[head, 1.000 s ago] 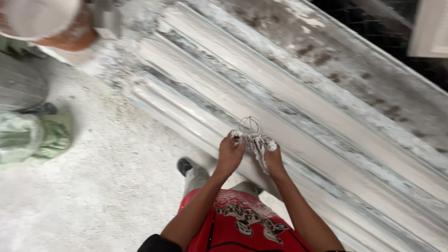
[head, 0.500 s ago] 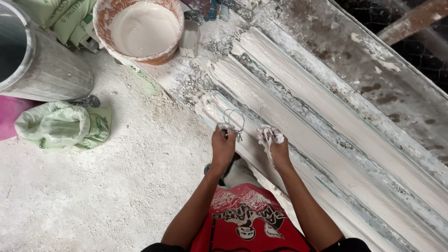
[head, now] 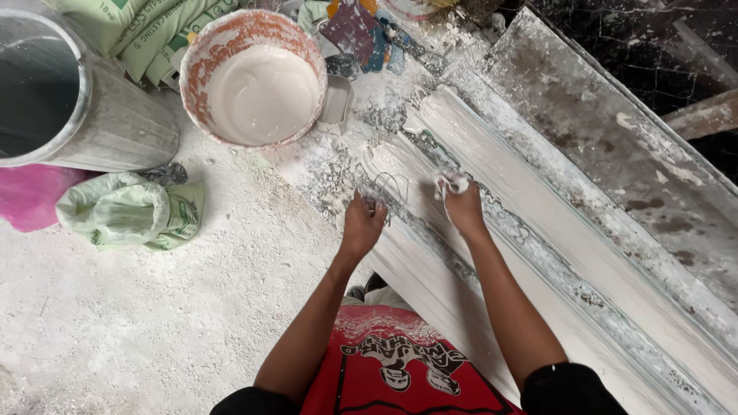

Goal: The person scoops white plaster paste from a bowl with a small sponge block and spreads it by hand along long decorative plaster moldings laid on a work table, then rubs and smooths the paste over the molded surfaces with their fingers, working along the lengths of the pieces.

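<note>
The left hand [head: 363, 223] is closed on a thin loop of wire [head: 392, 187] that rises from its fingers and lies over the wet white plaster moulding [head: 492, 184]. The right hand [head: 463, 206] is closed around a small wad of white fibre [head: 452, 181], pressed to the moulding's top face, just beside the wire. The moulding runs long and ridged across the plaster-crusted bench [head: 615, 146].

Near its upper end stands an orange-rimmed bucket [head: 254, 77] about half full of smooth white plaster mix, with a small metal cup [head: 337, 100] touching its side; what the cup holds cannot be seen. At far left a grey ribbed drum [head: 84, 115] stands open, its inside dark. Below it a pale green sack [head: 127, 211] lies crumpled on the dusty floor [head: 154, 323], its mouth folded over
</note>
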